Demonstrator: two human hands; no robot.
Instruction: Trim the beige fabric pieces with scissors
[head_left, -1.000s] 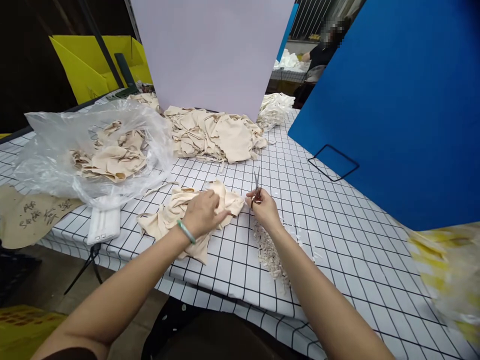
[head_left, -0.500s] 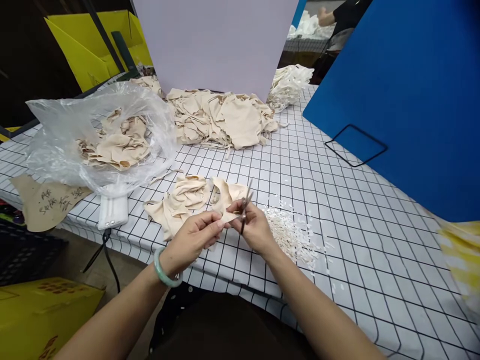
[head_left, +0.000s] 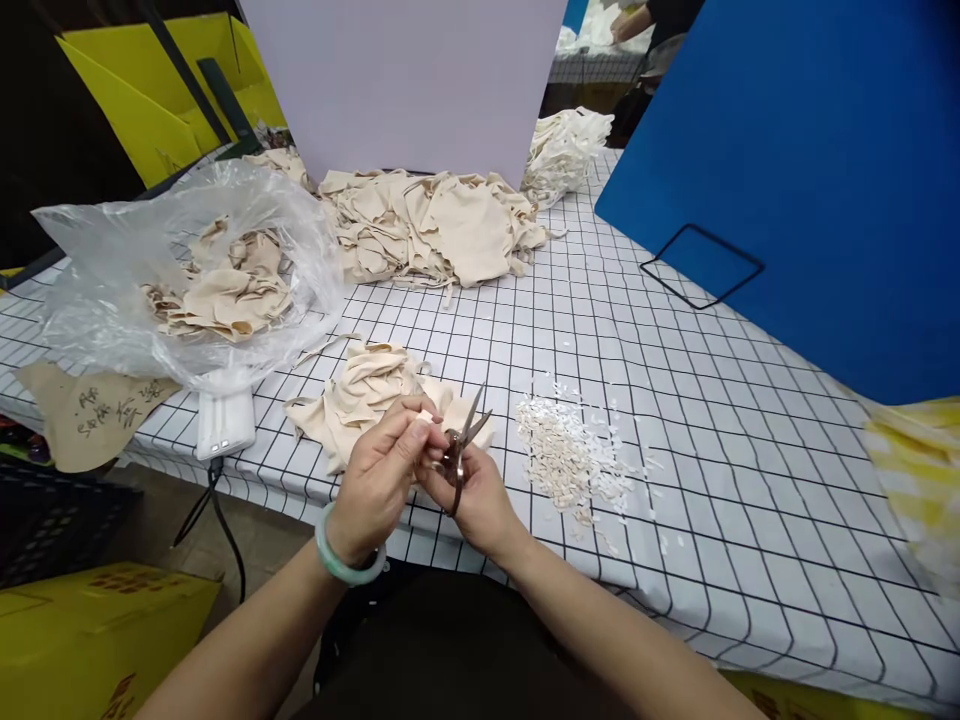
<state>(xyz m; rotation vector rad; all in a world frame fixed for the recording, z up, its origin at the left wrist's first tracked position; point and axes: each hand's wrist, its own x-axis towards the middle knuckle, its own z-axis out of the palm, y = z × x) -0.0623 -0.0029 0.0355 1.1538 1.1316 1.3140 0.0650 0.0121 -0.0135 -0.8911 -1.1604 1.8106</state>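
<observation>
My left hand (head_left: 382, 475) is closed, pinching an edge of beige fabric (head_left: 425, 416) between thumb and fingers. Right beside it, my right hand (head_left: 472, 495) is wrapped round a pair of small scissors (head_left: 463, 440), whose blades stand apart and point away to the upper right. Fingertips of both hands nearly meet at the fabric. Just beyond the hands lies a crumpled heap of beige fabric pieces (head_left: 360, 395). To the right is a scatter of tiny white and beige snippets (head_left: 566, 460) on the checked tablecloth (head_left: 712, 500).
A clear plastic bag (head_left: 97, 300) with beige pieces sits at the left, near a white power bank (head_left: 225, 420) with a cable. A larger fabric pile (head_left: 450, 225) lies before a pale lilac panel (head_left: 405, 80). A blue board (head_left: 810, 180) leans at right. Another person's arm (head_left: 634, 22) shows behind.
Both hands have drawn closer together and nearer to me. The scissors have tilted rightward, and the fabric between the fingers is now mostly hidden. The camera view has shifted slightly.
</observation>
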